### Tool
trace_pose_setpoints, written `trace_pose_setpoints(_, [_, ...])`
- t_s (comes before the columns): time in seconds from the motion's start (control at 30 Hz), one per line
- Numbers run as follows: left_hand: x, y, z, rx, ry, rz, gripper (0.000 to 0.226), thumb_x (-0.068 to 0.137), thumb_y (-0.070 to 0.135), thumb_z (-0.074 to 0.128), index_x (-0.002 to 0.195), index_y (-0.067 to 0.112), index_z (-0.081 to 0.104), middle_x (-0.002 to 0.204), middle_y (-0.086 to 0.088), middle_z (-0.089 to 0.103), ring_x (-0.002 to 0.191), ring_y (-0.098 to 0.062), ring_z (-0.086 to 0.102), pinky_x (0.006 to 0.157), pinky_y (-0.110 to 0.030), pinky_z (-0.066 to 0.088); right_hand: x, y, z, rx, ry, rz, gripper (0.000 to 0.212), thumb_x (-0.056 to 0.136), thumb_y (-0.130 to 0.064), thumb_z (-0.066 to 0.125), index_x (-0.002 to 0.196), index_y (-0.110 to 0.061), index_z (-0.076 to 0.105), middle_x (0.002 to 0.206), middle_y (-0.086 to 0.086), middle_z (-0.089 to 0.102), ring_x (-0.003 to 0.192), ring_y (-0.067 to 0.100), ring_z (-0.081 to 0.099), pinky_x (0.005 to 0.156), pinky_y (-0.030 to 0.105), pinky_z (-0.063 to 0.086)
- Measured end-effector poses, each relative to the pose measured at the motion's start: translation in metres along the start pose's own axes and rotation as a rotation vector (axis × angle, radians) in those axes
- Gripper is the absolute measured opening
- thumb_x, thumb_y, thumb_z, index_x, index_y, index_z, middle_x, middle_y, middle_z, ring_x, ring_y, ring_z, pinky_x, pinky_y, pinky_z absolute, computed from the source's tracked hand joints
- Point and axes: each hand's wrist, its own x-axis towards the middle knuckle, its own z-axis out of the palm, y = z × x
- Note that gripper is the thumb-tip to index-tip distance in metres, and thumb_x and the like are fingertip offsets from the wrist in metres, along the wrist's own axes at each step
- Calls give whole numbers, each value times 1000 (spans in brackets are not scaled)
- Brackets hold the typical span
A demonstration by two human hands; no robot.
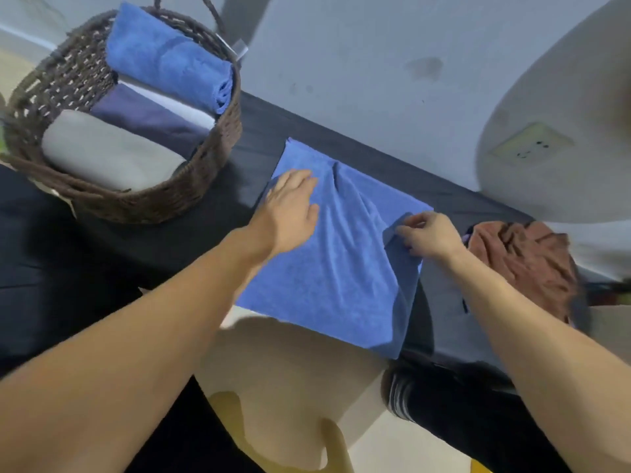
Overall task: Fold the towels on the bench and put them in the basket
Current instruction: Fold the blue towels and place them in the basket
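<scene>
The left hand (293, 213) hides part of the blue towel (334, 278); the basket (143, 199) handle is cut off.

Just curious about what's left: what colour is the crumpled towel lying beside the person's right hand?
Reddish brown; the crumpled towel shows best in the head view.

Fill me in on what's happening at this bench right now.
A person is folding a blue towel spread on the dark bench. The left hand lies flat on the towel's left part, while the right hand pinches its right edge, which is lifted and turned over. The wicker basket on the left already holds a rolled blue towel, a navy one and a grey one. A crumpled brown towel waits at the right.
</scene>
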Motion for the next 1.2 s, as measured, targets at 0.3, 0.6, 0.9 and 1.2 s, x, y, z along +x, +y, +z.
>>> trace_pose_setpoints(0.3, [47, -23, 9, 452, -184, 58, 72, 100, 41, 45, 156, 8, 15, 163, -18, 7, 150, -33, 6, 122, -43, 11, -7, -12, 25, 38, 4, -44, 15, 87, -22, 64, 78, -11, 70, 70, 1, 61, 68, 20, 53, 50, 24, 36])
trace_pose_setpoints(0.6, [58, -16, 0, 386, -223, -29, 73, 92, 42, 61, 151, 18, 27, 160, -9, 16, 147, -27, 14, 119, -41, 23, 35, 34, -25, 654, 41, 184, 25, 97, -7, 48, 75, -11, 60, 81, 12, 62, 71, 29, 62, 49, 38, 58])
trace_pose_setpoints(0.9, [93, -2, -16, 379, -135, -38, 45, 95, 20, 57, 139, 12, 49, 134, -18, 49, 125, -38, 43, 106, -45, 35, 39, 36, -9, 314, 297, 56, 18, 88, -21, 62, 83, -5, 68, 70, 2, 59, 70, 21, 53, 62, 26, 36])
trace_pose_setpoints(1.2, [124, -16, -30, 214, 23, -108, 9, 85, 19, 72, 90, 16, 65, 105, -14, 56, 88, -24, 55, 83, -33, 44, 50, 37, -14, 266, 260, 135, 18, 83, -22, 68, 82, -4, 70, 78, 10, 69, 64, 20, 58, 51, 27, 40])
